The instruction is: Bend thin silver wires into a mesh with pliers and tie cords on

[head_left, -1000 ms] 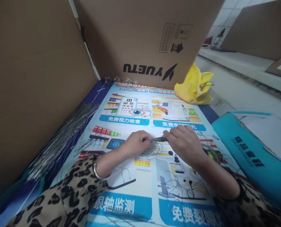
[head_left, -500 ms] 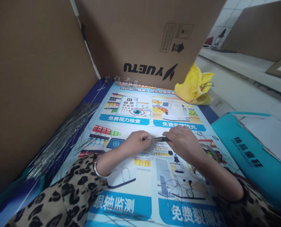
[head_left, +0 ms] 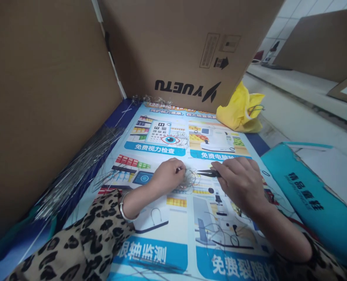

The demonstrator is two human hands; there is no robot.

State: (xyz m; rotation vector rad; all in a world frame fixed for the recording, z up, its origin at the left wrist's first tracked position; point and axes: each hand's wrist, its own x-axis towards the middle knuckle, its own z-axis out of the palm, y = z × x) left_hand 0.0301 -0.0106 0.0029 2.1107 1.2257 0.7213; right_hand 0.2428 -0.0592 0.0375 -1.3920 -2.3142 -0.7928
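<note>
Containers: cardboard box (head_left: 185, 50) stands along the far edge of the surface (head_left: 257, 142), printed side facing, "YUETU" upside down; contents not visible. Yellow bag (head_left: 239, 111) is slumped at the far right, touching the box's corner; a thin loop shows at its mouth, the rest of the contents cannot be made out. Teal packet (head_left: 303, 191) lies along the right edge, closed.

Hands: mid-surface, on the poster (head_left: 161, 242). Left hand (head_left: 169, 175) is curled, fingertips pinching a tangle of fine wire (head_left: 188, 181) that rests on the poster between the two hands. Right hand (head_left: 242, 185) is closed around a dark pointed tool (head_left: 208, 173), tip aimed at the tangle and just short of it.

Surroundings: cardboard panel (head_left: 45, 97) walls off the left edge; a sheaf of straight wires (head_left: 77, 175) lies along its foot. More loose wire loops (head_left: 223, 230) lie near the right forearm. Bangle (head_left: 121, 207) sits on the left wrist.
</note>
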